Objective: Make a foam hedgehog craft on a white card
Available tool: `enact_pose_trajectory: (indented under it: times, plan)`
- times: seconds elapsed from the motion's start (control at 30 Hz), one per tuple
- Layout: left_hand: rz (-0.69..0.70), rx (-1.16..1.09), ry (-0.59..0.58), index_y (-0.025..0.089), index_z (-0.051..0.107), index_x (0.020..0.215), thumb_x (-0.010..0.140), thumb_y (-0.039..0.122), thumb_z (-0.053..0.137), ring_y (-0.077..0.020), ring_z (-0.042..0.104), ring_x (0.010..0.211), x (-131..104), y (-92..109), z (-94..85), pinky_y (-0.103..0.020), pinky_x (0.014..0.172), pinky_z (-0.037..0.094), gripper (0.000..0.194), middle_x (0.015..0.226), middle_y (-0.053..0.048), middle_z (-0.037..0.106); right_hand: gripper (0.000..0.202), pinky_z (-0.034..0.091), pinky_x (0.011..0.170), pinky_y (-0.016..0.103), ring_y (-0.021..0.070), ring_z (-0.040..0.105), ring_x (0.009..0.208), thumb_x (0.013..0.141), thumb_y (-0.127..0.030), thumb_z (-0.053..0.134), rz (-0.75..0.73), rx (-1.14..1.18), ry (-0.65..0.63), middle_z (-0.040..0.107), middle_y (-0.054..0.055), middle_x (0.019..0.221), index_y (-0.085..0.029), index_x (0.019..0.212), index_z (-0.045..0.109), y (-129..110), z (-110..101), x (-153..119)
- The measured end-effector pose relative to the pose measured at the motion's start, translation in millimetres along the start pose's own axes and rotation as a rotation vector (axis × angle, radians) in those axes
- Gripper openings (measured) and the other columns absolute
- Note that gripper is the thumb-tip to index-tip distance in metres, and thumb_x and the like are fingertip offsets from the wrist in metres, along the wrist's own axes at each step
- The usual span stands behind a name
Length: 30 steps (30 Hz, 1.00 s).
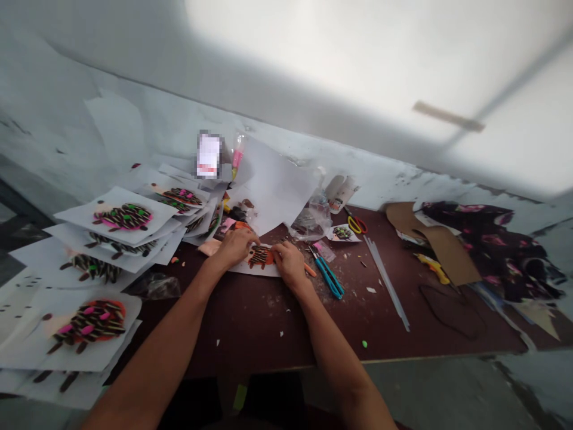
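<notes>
A small white sheet with a hedgehog picture lies on the dark red table between my hands. The hedgehog has an orange body with dark and pale stripes and brown feet. My left hand is at the upper left of the picture, fingertips bent together over its top edge. At the right end, my right hand has its fingers closed against the orange body. Whatever either hand pinches is too small or hidden to make out. Teal-handled scissors and an orange stick lie just right of my right hand.
Paper sheets with larger hedgehogs are piled at left. Further right are yellow-and-red-handled scissors, a small hedgehog card, translucent glue sticks, a yellow glue gun and dark floral cloth. Scraps litter the table.
</notes>
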State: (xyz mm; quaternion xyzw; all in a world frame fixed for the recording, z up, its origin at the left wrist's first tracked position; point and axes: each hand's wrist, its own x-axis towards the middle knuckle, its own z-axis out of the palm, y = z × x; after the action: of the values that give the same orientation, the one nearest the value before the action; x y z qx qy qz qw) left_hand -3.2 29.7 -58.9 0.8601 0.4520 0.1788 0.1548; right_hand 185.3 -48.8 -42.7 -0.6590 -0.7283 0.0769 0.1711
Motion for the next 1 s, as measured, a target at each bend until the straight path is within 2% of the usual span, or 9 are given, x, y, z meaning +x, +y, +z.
enact_pose_trajectory:
  times: [0.4, 0.73, 0.87, 1.0]
  plan:
    - [-0.022, 0.007, -0.031, 0.029, 0.082, 0.104, 0.087, 0.010, 0.050, -0.0268, 0.063, 0.105, 0, 2, -1.6, -0.040, 0.092, 0.046, 0.041, 0.108, -0.010, 0.074, 0.023, 0.035, 0.071, 0.026, 0.0180, 0.058, 0.086, 0.101, -0.021, 0.053, 0.005, -0.106, -0.073, 0.066, 0.006, 0.093, -0.022, 0.098, 0.075, -8, -5, 4]
    - [-0.014, -0.011, -0.023, 0.027, 0.082, 0.102, 0.085, 0.008, 0.051, -0.0264, 0.063, 0.106, 1, -1, 0.9, -0.038, 0.090, 0.047, 0.041, 0.110, -0.010, 0.075, 0.022, 0.033, 0.068, 0.026, 0.0183, 0.058, 0.087, 0.101, -0.021, 0.052, 0.021, -0.126, -0.069, 0.066, 0.006, 0.093, -0.024, 0.097, 0.074, -13, -8, 1]
    - [-0.002, -0.007, -0.033, 0.026, 0.081, 0.107, 0.088, 0.010, 0.048, -0.0257, 0.064, 0.107, 1, 0, -0.9, -0.037, 0.090, 0.047, 0.042, 0.112, -0.010, 0.076, 0.020, 0.034, 0.067, 0.026, 0.0174, 0.061, 0.086, 0.100, -0.024, 0.053, 0.074, -0.118, -0.019, 0.069, 0.005, 0.098, -0.024, 0.100, 0.073, -10, -14, -4]
    - [-0.011, -0.016, -0.026, 0.023, 0.079, 0.112, 0.088, 0.010, 0.047, -0.0256, 0.064, 0.106, 1, 0, -1.6, -0.038, 0.091, 0.048, 0.043, 0.114, -0.011, 0.075, 0.022, 0.037, 0.071, 0.027, 0.0192, 0.063, 0.089, 0.100, -0.022, 0.052, 0.197, -0.102, 0.081, 0.072, 0.007, 0.101, -0.022, 0.100, 0.073, 5, -25, -4]
